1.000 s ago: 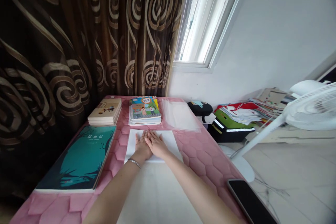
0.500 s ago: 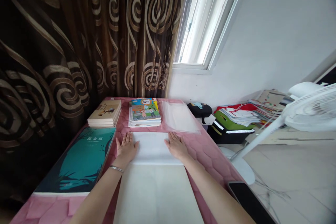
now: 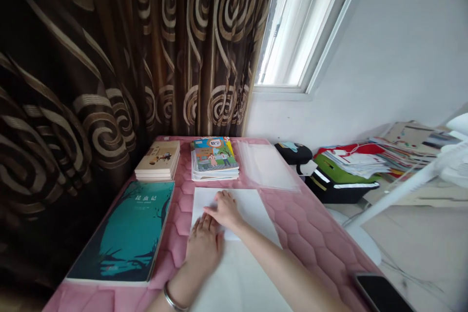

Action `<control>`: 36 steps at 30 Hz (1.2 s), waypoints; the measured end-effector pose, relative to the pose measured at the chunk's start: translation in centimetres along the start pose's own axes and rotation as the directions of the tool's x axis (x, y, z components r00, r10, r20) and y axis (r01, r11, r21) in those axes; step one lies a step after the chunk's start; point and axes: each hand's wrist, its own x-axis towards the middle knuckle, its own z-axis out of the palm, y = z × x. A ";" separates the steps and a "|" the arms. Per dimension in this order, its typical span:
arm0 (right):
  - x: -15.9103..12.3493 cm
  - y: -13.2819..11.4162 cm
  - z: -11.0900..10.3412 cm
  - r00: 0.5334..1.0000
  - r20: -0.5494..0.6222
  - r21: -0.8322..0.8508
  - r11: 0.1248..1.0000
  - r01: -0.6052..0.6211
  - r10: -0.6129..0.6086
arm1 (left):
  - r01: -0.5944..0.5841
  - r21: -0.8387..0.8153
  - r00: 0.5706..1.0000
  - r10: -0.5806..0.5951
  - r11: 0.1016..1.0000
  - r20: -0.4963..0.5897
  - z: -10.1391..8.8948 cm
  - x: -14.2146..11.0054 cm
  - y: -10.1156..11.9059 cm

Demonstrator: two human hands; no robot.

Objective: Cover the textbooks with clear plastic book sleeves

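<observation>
A white sheet of paper (image 3: 252, 209) lies over the far part of a larger off-white sheet (image 3: 241, 273) on the pink padded table cover. My left hand (image 3: 205, 243) rests palm down on the white paper's left part, fingers stretched forward, a silver bangle on the wrist. Just ahead of it, my right hand (image 3: 225, 210) lies on the same paper with its fingers spread, its thumb close to the left fingertips. Neither hand holds anything. The left hand is slightly blurred.
A teal book (image 3: 126, 229) lies at the left, below a stack of tan books (image 3: 158, 160). Colourful textbooks (image 3: 215, 158) are piled at the back, beside clear plastic sheets (image 3: 268, 165). A phone (image 3: 382, 292) is near the right edge. A white fan (image 3: 398, 195) stands on the floor.
Both hands have left the paper's two side edges and come together at its left-middle, the right hand moving left across the sheet. The view has shifted slightly left.
</observation>
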 end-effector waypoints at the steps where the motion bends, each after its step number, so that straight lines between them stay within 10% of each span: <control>1: 0.6 -1.0 0.5 1.000 0.019 0.010 1.000 0.005 -0.005 | 0.008 -0.007 1.000 -0.008 1.000 0.000 0.1 0.0 -0.1; 10: 7.6 -4.4 1.2 0.994 0.019 -0.080 0.991 -0.104 0.106 | 0.009 -0.087 1.000 -0.010 0.996 -0.016 1.1 -0.1 -0.5; 17: 4.8 -4.5 2.8 0.992 -0.121 -0.118 0.993 0.028 -0.042 | 0.023 -0.063 1.000 -0.023 0.998 0.008 0.5 -0.1 -0.2; 22: 2.8 -3.3 2.3 0.990 0.106 -0.012 0.995 0.098 -0.096 | 0.048 -0.054 0.999 -0.047 0.997 0.026 0.6 0.0 -0.1; 26: 4.7 -3.0 1.4 0.978 0.192 -0.030 0.996 0.087 -0.080 | 0.035 -0.056 0.999 -0.034 0.998 0.019 1.0 0.0 -0.2; 36: 7.7 -4.3 2.8 1.000 -0.012 -0.091 0.996 0.015 -0.016 | 0.028 -0.085 1.000 -0.027 0.996 0.013 0.9 -0.1 -0.3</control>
